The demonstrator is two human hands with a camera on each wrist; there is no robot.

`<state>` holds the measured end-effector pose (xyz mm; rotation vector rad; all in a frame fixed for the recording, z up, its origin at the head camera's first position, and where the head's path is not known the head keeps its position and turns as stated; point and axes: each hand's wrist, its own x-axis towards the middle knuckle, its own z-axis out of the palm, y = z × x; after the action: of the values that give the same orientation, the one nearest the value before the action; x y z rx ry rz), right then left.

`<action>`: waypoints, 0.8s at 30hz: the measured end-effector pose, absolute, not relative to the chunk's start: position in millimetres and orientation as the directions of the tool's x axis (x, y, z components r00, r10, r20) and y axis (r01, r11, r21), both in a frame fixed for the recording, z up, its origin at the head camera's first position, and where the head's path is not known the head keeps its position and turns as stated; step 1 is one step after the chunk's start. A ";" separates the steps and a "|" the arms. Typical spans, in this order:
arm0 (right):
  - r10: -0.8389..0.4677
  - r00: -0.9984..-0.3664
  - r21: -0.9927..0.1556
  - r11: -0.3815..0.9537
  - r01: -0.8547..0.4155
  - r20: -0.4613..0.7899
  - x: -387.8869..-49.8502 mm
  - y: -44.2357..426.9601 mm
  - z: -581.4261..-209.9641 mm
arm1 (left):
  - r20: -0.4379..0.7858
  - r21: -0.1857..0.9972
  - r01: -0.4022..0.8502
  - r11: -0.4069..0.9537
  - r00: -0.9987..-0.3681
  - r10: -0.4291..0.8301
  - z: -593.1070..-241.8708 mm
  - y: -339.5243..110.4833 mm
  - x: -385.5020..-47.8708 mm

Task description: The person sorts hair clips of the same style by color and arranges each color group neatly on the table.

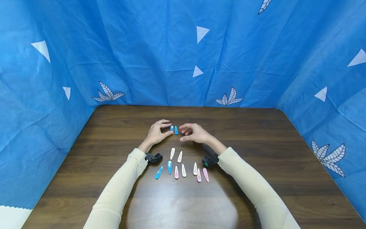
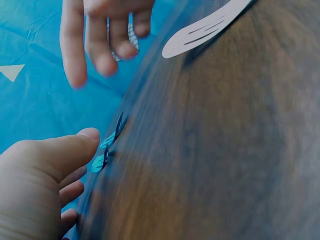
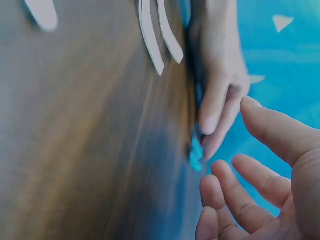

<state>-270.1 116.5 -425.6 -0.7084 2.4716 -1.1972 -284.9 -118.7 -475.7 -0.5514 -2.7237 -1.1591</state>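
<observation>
Two blue snap hair clips (image 1: 176,130) lie side by side near the back of the table, between the hands. My left hand (image 1: 156,133) is at the left-hand blue clip (image 1: 172,128), thumb and fingers spread on either side of it; whether they touch it cannot be told. To the right, my right hand (image 1: 195,133) hovers with loosely bent fingers and holds nothing. The left wrist view shows the blue clips (image 2: 98,163) close beside the left thumb. In the right wrist view, the right fingers (image 3: 245,202) are apart from the clips.
Nearer the front lie several more hair clips: white ones (image 1: 179,156), pink ones (image 1: 199,175) and blue ones (image 1: 159,172). The brown wooden table (image 1: 246,136) is bordered by a blue patterned cloth (image 1: 160,47) at the back and sides.
</observation>
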 end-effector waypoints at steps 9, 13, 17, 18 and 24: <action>-0.601 -0.795 -0.721 0.513 -0.466 0.087 -217.9 123.5 -412.3 | 0.253 0.641 0.380 0.667 -0.925 0.284 -475.6 -118.8 -285.2; -0.602 -0.795 -0.712 0.530 -0.461 0.067 -193.9 114.5 -411.4 | 0.270 0.633 0.398 0.664 -0.918 0.292 -474.9 -118.4 -285.4; -0.579 -0.815 -0.705 0.564 -0.430 0.034 -174.6 103.1 -412.8 | 0.278 0.630 0.408 0.661 -0.913 0.299 -475.7 -118.2 -285.0; -0.572 -0.820 -0.704 0.571 -0.422 0.027 -171.3 100.4 -413.4 | 0.282 0.631 0.412 0.657 -0.911 0.300 -476.2 -118.3 -285.1; -0.563 -0.824 -0.703 0.565 -0.432 0.054 -161.8 87.2 -418.9 | 0.288 0.629 0.417 0.656 -0.909 0.301 -476.4 -119.7 -285.0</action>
<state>-161.8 87.2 -418.9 -0.8417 2.6199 -1.1036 -285.0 -119.7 -476.4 -0.5921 -2.7123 -1.0907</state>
